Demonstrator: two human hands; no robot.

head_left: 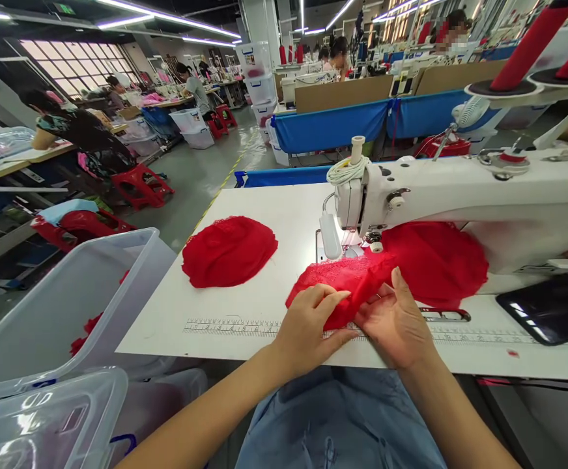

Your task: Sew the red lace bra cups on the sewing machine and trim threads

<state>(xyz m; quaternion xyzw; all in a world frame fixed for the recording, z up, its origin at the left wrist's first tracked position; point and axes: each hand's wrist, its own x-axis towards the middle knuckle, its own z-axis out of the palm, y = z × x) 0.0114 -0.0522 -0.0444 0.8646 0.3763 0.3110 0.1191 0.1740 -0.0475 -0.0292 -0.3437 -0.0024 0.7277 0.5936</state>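
Observation:
A piece of red lace fabric (pixel 347 280) lies on the white sewing table (pixel 264 260) just in front of the needle of a white sewing machine (pixel 460 189). My left hand (pixel 308 329) pinches its near left edge, fingers closed on the lace. My right hand (pixel 396 322) grips the same piece from the right, thumb raised. Behind it a pile of red lace pieces (pixel 435 260) sits under the machine arm. A second stack of red lace pieces (pixel 228 251) rests apart at the table's left.
Clear plastic bins (pixel 69 312) stand low at the left, one with red pieces inside. A black tablet-like panel (pixel 552 306) lies at the right. A ruler strip (pixel 235 326) runs along the table's front. Other people work at benches across the aisle, beside red stools (pixel 140 185).

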